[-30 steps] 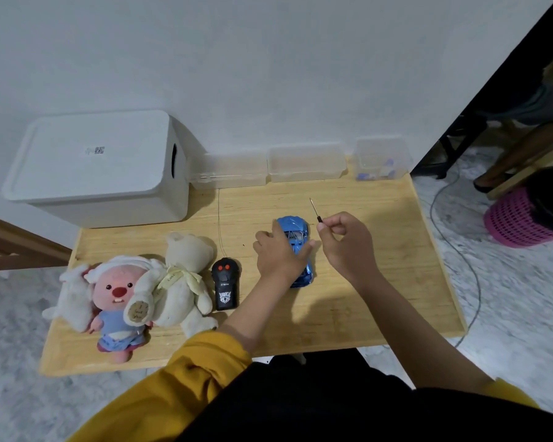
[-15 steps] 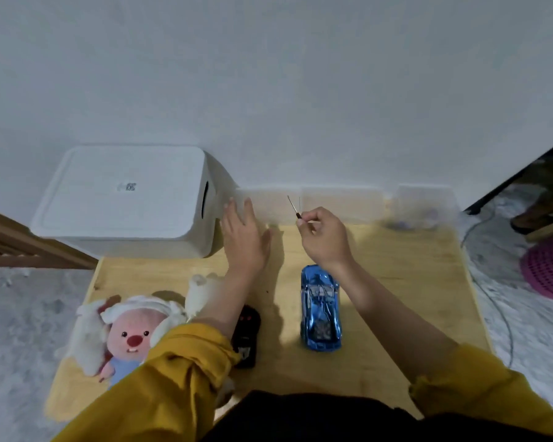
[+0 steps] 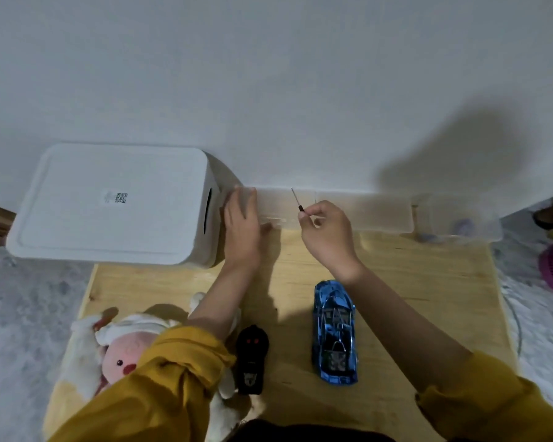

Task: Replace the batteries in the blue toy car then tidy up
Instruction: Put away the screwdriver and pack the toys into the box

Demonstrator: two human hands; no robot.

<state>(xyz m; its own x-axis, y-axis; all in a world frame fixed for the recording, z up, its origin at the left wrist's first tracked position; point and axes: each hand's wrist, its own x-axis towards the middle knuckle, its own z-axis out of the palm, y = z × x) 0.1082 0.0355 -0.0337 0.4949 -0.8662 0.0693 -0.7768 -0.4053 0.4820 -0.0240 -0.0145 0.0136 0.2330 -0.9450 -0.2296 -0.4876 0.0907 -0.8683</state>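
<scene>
- Tidying looks under way: right hand (image 3: 328, 239) pinches a small screwdriver (image 3: 297, 200) over the clear lidded box (image 3: 278, 207) at the far desk (image 3: 412, 282) edge.
- Left hand (image 3: 241, 229) lies flat on that box, fingers straight.
- Blue toy car (image 3: 334, 333) stands near, untouched.
- Next move likely calls for lifting the lid.

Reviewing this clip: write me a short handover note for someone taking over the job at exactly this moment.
Left hand: flat, fingers straight, resting on the leftmost clear box at the wall.
Right hand: pinches the small screwdriver, tip up, over that same box.
Blue toy car: wheels down on the wooden table, untouched. Black remote lies left of it.
Done: cannot tell whether the batteries are swapped.
Left: likely stow the screwdriver in the box, then tidy car and remote.
</scene>
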